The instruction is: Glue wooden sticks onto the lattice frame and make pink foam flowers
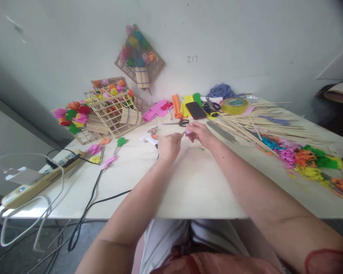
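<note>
Over the middle of the table my right hand (200,134) pinches a small pink paper flower (188,130). My left hand (170,147) is closed on the thin stem (183,134) below it, most of which its fingers hide. Just left of my left hand lies a white glue gun (149,139), partly covered by that hand. Dark-handled scissors (183,123) rest right behind my hands. Finished paper flowers on stems, including a green one (121,142) and a pink one (94,148), lie further left.
Bamboo lattice frames with paper flowers (111,110) stand at the back left; another hangs on the wall (142,57). A power strip (42,179) with cables lies left. Behind are a phone (196,110) and tape (234,106). Sticks (286,125) and cut coloured paper (304,158) spread right.
</note>
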Motion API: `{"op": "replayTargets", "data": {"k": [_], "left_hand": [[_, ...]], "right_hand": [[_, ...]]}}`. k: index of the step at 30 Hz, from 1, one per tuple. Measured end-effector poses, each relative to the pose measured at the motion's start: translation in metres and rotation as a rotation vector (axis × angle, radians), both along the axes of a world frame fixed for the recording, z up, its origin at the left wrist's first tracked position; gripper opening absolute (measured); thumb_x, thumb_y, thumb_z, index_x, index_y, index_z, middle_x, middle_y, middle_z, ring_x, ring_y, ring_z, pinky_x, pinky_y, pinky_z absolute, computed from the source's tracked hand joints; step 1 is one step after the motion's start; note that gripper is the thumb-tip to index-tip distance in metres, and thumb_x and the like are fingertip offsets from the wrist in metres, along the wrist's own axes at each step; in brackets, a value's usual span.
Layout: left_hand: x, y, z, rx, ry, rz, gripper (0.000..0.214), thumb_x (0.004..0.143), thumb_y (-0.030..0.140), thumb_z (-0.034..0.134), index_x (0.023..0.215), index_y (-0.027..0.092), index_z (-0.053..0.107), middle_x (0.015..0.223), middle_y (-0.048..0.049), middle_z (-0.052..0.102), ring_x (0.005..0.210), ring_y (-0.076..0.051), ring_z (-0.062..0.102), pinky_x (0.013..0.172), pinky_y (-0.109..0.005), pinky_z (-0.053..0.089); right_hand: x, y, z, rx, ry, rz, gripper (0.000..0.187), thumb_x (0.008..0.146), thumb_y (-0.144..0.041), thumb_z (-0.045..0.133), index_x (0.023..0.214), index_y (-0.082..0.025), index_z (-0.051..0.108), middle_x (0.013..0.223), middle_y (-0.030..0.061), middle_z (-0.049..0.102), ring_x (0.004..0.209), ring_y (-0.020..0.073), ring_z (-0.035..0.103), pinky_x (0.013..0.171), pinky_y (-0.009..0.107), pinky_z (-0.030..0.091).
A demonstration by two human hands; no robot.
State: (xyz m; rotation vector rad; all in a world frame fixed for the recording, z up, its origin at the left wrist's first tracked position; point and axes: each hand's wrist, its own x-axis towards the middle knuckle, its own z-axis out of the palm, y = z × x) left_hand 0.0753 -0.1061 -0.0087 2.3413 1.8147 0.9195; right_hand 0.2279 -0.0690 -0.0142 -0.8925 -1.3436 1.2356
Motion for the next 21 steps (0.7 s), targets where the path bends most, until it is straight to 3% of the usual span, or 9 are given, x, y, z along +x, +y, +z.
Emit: {"op": "replayTargets", "data": {"k": [9, 15, 21], "left_hand": [[0.0008, -0.0024, 0.0009, 0.045, 0.158, -0.001, 0.034, 0.088, 0.035, 0.035, 0.097, 0.023, 0.065, 0.089, -0.0079, 0.067, 0.078, -0.018, 0.058, 0.064, -0.025, 0.032], [0.0004, -0.0010, 0.0010, 0.052, 0.131, -0.030, 0.032, 0.088, 0.032, 0.036, 0.096, 0.022, 0.066, 0.085, -0.0080, 0.066, 0.077, -0.017, 0.058, 0.064, -0.025, 0.033], [0.0011, 0.0018, -0.0023, 0.025, 0.031, -0.026, 0.036, 0.087, 0.040, 0.038, 0.090, 0.020, 0.068, 0.076, -0.0091, 0.066, 0.070, -0.017, 0.058, 0.063, -0.025, 0.032]], "right_hand": [[0.0016, 0.0026, -0.0038, 0.005, 0.065, 0.051, 0.031, 0.067, -0.044, 0.065, 0.072, -0.018, 0.051, 0.058, -0.0007, 0.060, 0.042, 0.0088, 0.051, 0.037, 0.020, 0.040], [0.0008, 0.0012, -0.0020, -0.009, 0.068, 0.085, 0.032, 0.069, -0.044, 0.064, 0.085, -0.018, 0.053, 0.062, 0.0000, 0.062, 0.045, 0.0104, 0.053, 0.038, 0.021, 0.042], [-0.0010, 0.0001, -0.0011, 0.061, 0.043, 0.014, 0.032, 0.071, -0.044, 0.063, 0.060, -0.017, 0.049, 0.044, -0.0045, 0.047, 0.034, 0.0054, 0.038, 0.030, 0.018, 0.028]]}}
